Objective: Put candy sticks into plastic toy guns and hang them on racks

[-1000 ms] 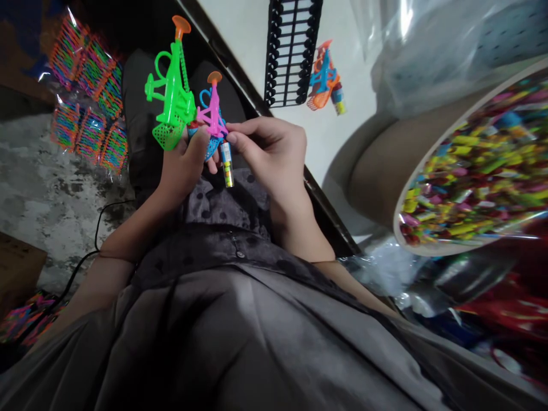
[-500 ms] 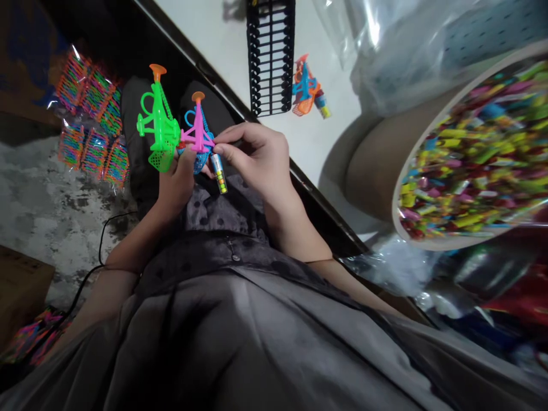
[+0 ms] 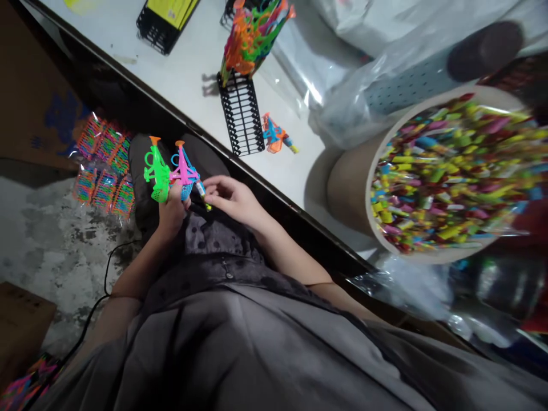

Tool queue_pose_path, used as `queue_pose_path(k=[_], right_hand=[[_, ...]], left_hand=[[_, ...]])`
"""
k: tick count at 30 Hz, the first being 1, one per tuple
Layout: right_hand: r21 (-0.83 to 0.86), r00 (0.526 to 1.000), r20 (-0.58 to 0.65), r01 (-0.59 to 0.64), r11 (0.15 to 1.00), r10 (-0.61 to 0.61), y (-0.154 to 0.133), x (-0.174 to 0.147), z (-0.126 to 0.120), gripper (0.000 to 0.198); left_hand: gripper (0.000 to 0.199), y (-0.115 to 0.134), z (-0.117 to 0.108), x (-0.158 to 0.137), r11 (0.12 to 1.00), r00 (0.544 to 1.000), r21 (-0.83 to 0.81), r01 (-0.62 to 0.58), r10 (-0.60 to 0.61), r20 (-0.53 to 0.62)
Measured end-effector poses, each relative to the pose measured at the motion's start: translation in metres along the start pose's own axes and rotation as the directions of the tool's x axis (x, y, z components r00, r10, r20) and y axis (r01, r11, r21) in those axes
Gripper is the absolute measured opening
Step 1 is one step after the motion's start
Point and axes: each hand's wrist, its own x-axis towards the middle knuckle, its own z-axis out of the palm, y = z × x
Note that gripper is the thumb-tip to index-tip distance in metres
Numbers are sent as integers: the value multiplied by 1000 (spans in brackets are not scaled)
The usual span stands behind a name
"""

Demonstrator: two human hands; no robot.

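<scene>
Two plastic toys with orange disc tips stand side by side over my lap, a bright green one [image 3: 158,174] and a pink and blue one [image 3: 183,166]. My left hand [image 3: 172,211] is closed around their lower parts, and its fingers are partly hidden behind them. A small clear tube with coloured pieces [image 3: 201,189] slants down from the pink and blue toy's right side. Just right of that tube is my right hand [image 3: 233,200], its thumb and forefinger slightly apart and holding nothing I can see.
On the white table [image 3: 180,80] lie a black rack [image 3: 242,117], a pile of bright toys [image 3: 250,43] and an orange and blue toy [image 3: 274,134]. A large round tub [image 3: 349,185] of colourful tubes stands right. Bagged toys [image 3: 105,165] lie left.
The view has tilted up, showing more of the table and the toy pile. My right hand has let go of the pink and blue toy's edge and drawn slightly right.
</scene>
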Motion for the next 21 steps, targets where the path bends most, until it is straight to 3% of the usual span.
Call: queue_pose_path(k=[3,6,9,13,17,21], right_hand=[[54,995,5,-99,994,99,12,2,2,38],[77,989,-73,-125,989,131,17,7,1,37],[-41,972,-216,-99,994,88,19,13,-4,32],[-183,929,-369,-53,982,-19,22,22,-17,27],[-107,901,-429,23,994,-67,31,36,-38,29],[-135,851,-499,110,985,-163,38,68,-80,30]], left_hand=[[34,8,5,3,998,997,34,43,-45,56],[22,6,12,8,994,993,-27,107,-106,43],[17,-1,16,16,987,994,-120,111,-110,18],[8,-9,12,25,991,996,-98,89,-88,19],[16,-14,-2,31,995,998,88,-42,38,49],[20,-20,-8,39,942,976,265,-206,179,120]])
